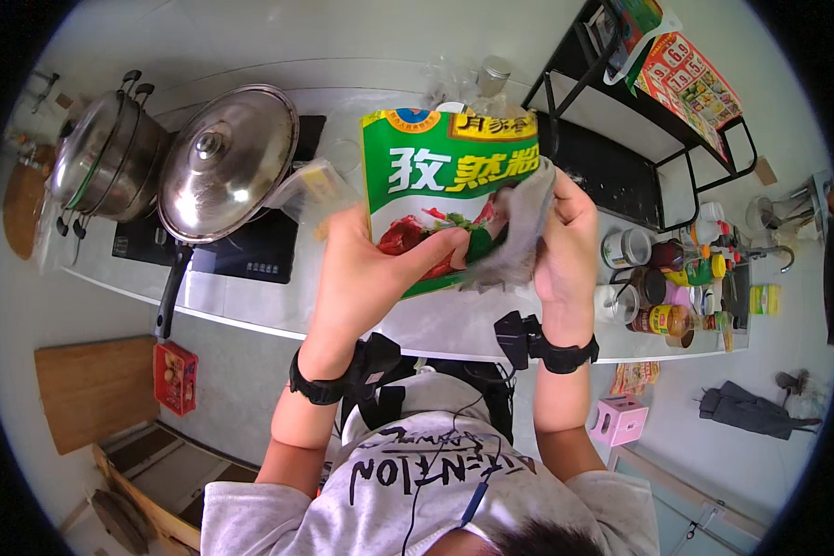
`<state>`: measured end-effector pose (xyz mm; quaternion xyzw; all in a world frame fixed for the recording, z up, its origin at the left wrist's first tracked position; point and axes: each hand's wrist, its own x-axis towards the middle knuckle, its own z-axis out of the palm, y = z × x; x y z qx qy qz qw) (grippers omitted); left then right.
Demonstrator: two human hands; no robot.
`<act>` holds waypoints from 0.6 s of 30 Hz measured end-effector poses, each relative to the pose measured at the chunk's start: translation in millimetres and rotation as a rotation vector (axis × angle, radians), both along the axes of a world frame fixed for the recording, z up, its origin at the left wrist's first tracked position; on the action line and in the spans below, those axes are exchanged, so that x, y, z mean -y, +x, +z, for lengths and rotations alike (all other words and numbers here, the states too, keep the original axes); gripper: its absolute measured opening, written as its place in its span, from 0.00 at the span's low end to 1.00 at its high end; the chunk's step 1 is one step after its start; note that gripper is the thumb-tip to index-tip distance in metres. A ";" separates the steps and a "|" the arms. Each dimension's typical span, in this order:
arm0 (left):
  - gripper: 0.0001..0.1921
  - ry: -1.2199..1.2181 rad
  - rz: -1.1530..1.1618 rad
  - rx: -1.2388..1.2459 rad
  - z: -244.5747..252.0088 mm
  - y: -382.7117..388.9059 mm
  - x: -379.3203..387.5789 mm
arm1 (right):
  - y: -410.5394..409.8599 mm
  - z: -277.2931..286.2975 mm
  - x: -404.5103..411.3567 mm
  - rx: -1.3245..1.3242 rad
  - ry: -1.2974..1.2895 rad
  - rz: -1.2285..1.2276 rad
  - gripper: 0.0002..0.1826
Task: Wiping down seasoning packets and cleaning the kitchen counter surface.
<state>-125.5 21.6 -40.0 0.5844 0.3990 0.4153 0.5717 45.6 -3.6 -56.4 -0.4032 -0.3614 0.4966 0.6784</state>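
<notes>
A green food packet (417,174) with printed writing and a picture of a red dish is held up over the counter. Its left side is in the grip of my left hand (382,264), the thumb lying across the front. My right hand (566,243) holds a grey cloth (521,236) against the packet's right side; the cloth covers part of the print and looks slightly blurred. Some of my right fingers are hidden behind the cloth. Left of the packet, a clear plastic bag (313,187) rests on the counter.
A lidded wok (229,167) and a steel steamer pot (111,153) stand on the black cooktop (250,257) at left. Jars and bottles (657,278) crowd the counter's right end. A black metal rack (639,90) rises behind them. The counter's front edge (445,354) runs before me.
</notes>
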 end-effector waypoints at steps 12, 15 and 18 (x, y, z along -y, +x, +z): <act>0.12 -0.115 0.096 0.168 10.8 11.2 -1.0 | -20.7 3.5 5.9 0.431 0.141 -0.214 0.09; 0.18 -0.086 0.145 0.221 8.9 19.5 -2.7 | -26.1 7.5 6.1 0.482 0.198 -0.298 0.08; 0.19 -0.182 0.038 0.134 19.9 17.2 -2.7 | -20.2 7.2 8.8 0.438 0.161 -0.247 0.10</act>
